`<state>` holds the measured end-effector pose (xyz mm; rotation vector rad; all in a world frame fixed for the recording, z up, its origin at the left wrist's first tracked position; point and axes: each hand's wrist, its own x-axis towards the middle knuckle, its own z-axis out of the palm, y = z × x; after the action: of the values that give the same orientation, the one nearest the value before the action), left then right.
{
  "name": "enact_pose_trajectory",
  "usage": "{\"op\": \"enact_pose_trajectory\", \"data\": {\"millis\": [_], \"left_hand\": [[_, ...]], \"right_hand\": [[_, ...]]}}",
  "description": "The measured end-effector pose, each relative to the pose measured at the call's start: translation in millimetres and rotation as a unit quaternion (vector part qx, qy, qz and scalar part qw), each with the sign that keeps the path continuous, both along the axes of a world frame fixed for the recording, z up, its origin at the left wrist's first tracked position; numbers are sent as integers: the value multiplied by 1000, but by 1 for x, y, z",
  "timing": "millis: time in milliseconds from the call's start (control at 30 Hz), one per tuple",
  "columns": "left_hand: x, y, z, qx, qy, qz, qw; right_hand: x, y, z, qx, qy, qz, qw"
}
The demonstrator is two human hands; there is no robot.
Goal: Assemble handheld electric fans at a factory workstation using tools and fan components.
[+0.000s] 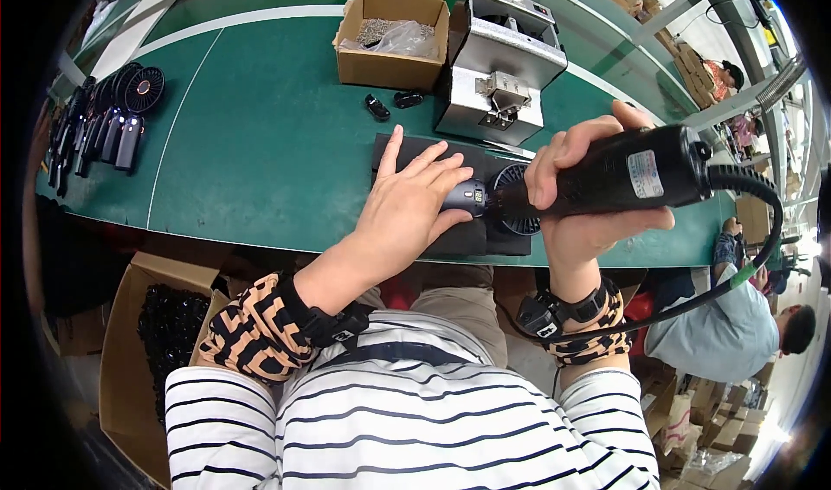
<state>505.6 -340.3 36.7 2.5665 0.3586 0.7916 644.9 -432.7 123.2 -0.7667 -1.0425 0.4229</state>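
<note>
Spread L hand (402, 200) pins handheld fan (467, 197), R hand (571, 230) grips elec. screwdriver (597, 178) nr table (268, 144) front edge; tool tilt risks slip.

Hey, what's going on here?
A person sits at the green table, left hand spread over the handle of a small dark fan on a black pad. The right hand holds a corded black power tool, its narrow end by the fan's neck; whether they touch is unclear. More fans lie bunched at the table's left, and an open cardboard box stands beyond the hands, beside a metal machine.
</note>
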Motion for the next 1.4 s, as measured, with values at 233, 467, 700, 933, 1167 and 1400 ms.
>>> {"op": "enact_pose_trajectory", "data": {"millis": [233,467,700,933,1167,1400], "left_hand": [[-1,-3,7,46,43,7,998],[4,-4,10,105,56,-2,993],[-8,19,43,11,110,-50,993],[-48,49,40,-288,-30,14,957],[-86,106,25,-292,-83,138,943],[-233,283,0,-110,20,451,886]], "right_hand": [[-7,-5,-6,30,-30,39,998],[-14,-13,-8,25,-35,16,999],[-5,-22,66,45,-21,-33,998],[12,-19,31,-51,-15,-69,996],[13,-10,31,-51,-37,-68,996],[44,-27,24,-49,-52,-113,991]]}}
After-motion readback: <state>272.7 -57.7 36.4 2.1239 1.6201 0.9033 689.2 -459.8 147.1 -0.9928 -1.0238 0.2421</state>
